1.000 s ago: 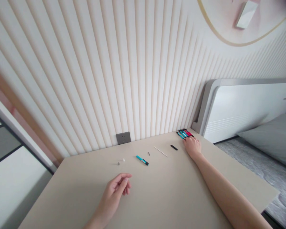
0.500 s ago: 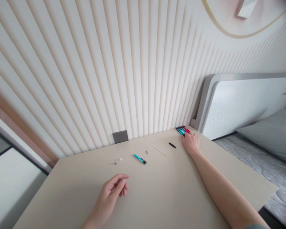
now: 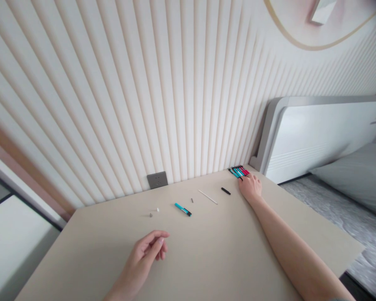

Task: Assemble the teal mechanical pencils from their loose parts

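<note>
Little has shifted in the last second: the right hand [image 3: 250,186] still rests at the far right of the table [image 3: 222,259], fingertips on the row of teal and red pens [image 3: 238,171] against the wall; whether it grips one I cannot tell. The left hand [image 3: 146,253] lies loosely curled and empty. Between them lie a black cap [image 3: 225,191], white refill [image 3: 207,197] and teal barrel [image 3: 183,209]. Seemingly a pen is being picked; drawing one clear needs a pinch.
</note>
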Available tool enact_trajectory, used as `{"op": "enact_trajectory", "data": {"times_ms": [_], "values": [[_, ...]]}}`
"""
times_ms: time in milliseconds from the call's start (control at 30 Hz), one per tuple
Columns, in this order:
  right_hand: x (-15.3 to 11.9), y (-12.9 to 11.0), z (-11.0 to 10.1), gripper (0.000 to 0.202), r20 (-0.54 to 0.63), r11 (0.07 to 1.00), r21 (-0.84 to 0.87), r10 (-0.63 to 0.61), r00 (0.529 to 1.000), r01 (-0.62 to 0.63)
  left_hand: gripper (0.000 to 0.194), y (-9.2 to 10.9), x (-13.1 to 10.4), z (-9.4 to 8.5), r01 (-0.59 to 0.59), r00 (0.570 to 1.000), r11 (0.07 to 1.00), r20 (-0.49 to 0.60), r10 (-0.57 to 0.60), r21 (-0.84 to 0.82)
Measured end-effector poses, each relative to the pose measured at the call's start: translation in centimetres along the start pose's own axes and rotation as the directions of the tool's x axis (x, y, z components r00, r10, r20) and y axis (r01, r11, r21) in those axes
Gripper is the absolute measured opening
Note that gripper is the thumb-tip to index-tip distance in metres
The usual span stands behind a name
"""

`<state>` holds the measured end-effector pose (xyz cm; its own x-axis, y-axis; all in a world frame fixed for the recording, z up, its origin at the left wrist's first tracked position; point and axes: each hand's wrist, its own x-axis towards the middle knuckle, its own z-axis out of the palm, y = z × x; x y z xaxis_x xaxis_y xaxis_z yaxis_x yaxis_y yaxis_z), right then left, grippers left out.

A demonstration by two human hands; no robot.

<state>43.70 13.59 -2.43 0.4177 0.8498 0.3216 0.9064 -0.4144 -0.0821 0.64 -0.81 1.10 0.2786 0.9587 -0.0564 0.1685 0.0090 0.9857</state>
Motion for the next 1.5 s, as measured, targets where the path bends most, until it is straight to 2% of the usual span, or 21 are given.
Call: {"op": "enact_trajectory", "data": {"times_ms": [433,1233,1400,1500], "values": [[0.1,0.3,0.2,0.035,0.041,0.999,0.015,-0.03,0.999,0.029,0.039,-0.4,0.0,-0.2,0.002,1.0,1.0,0.025,-0.003,0.011],[0.3,0.3,0.2,0.034,0.048,0.999,0.04,-0.015,0.999,0.013,0.035,0.7,-0.2,0.2,0.003,0.998,1.0,0.061,-0.004,0.006],[-0.9,-0.3,-1.0,0.034,-0.02,0.995,0.053,-0.081,0.996,0.082,0.037,0.5,-0.2,0.2,-0.001,0.997,1.0,0.072,0.001,0.011],[-2.5,-1.4,-1.7,0.034,-0.094,0.972,0.092,-0.208,0.974,0.216,0.036,0.4,-0.2,0.2,-0.006,0.997,0.999,0.075,0.003,0.032]]}}
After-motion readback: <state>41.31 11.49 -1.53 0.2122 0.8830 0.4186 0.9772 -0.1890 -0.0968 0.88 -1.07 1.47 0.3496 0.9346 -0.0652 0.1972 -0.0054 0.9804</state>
